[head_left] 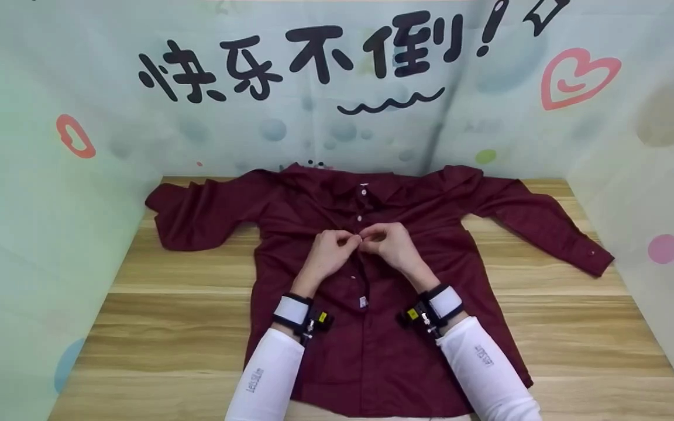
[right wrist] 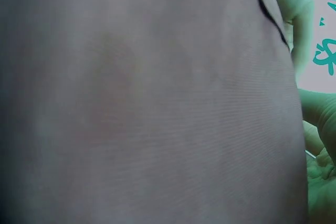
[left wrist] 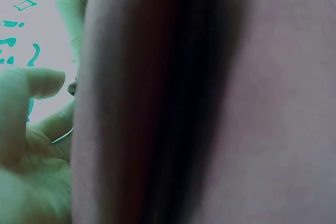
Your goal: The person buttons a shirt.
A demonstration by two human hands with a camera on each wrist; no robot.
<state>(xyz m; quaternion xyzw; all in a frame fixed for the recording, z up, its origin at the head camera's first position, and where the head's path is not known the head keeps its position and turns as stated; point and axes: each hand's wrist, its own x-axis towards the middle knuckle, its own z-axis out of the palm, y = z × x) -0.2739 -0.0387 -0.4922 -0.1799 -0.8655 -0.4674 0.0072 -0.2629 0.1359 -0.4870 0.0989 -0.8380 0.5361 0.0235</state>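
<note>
A dark maroon long-sleeved button shirt lies front up, with its collar toward the back wall. At the middle of its front opening, my left hand pinches the fabric edge between thumb and fingers. My right hand pinches the opposite edge, its fingertips meeting the left ones. A small button shows near the left thumb in the left wrist view. Above the hands are a collar button and another white button. Below them the front gapes, showing a white label. Shirt cloth fills most of the right wrist view.
The shirt spreads over a wood-grain table. Its left sleeve is bent and bunched, while the right sleeve stretches toward the side. A pale printed curtain with black characters encloses the back and both sides.
</note>
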